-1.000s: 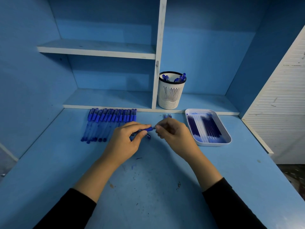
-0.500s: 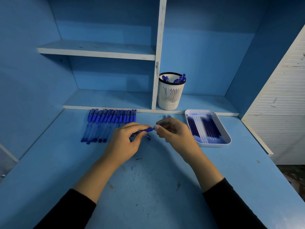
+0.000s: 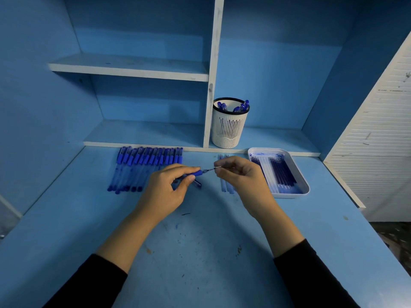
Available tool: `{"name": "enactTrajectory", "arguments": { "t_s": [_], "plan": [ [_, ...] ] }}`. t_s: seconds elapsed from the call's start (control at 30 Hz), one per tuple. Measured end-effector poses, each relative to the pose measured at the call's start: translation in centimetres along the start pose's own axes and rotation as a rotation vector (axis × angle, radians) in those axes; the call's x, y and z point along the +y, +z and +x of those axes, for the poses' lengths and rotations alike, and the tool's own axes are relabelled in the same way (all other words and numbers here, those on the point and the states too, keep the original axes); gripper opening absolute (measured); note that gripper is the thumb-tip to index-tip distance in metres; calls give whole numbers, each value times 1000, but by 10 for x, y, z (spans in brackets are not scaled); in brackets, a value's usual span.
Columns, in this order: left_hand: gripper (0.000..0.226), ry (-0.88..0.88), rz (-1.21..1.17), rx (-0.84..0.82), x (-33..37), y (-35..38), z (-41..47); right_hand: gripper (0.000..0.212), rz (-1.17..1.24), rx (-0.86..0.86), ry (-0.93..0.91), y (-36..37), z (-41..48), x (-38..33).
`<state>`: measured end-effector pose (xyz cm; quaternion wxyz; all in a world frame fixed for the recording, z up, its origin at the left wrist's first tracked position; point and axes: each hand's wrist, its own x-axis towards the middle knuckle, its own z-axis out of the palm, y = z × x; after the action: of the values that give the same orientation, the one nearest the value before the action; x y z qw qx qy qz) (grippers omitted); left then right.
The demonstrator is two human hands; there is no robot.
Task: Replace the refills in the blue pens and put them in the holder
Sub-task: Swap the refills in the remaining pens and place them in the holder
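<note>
My left hand grips a blue pen by its barrel above the desk. My right hand pinches the thin refill tip that sticks out of the pen's front end. A row of several blue capped pens lies side by side on the desk to the left. The white slotted holder stands on the low shelf behind, with a few blue pens in it. A white tray at the right holds several refills.
A few loose refills lie on the desk just under my right hand. A small pen part lies below the held pen. Shelves and an upright divider stand behind; a white slatted panel closes the right side.
My right hand has drawn slightly right, and a short length of refill now shows between it and the pen. My left hand has barely moved.
</note>
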<state>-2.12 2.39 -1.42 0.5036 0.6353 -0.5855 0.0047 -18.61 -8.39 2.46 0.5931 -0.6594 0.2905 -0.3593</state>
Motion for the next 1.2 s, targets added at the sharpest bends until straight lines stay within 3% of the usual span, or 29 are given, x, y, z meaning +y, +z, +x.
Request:
{"name": "enactTrajectory", "arguments": {
  "t_s": [0.2, 0.43, 0.6, 0.77, 0.93, 1.03, 1.2],
  "plan": [
    [23, -28, 17, 35, -2, -2, 1, 12, -1, 24, -38, -2, 0, 0],
    [22, -45, 34, 75, -3, -2, 2, 3, -616, -118, -56, 15, -6, 18],
    [23, -57, 32, 47, -4, -1, 1, 8, -808, -201, -141, 23, -5, 22],
    [23, -68, 22, 34, -4, 0, 1, 13, -771, -188, -96, 17, -7, 19],
    [25, -42, 38, -27, -3, 0, 0, 20, -522, 41, -107, 7, -9, 8],
    [27, -4, 29, -71, 0, 2, -1, 27, -359, 47, -90, 9, -11, 4],
    [26, 13, 10, -80, 1, 3, -1, 6, -389, 40, -67, 6, -7, 4]
  ]
}}
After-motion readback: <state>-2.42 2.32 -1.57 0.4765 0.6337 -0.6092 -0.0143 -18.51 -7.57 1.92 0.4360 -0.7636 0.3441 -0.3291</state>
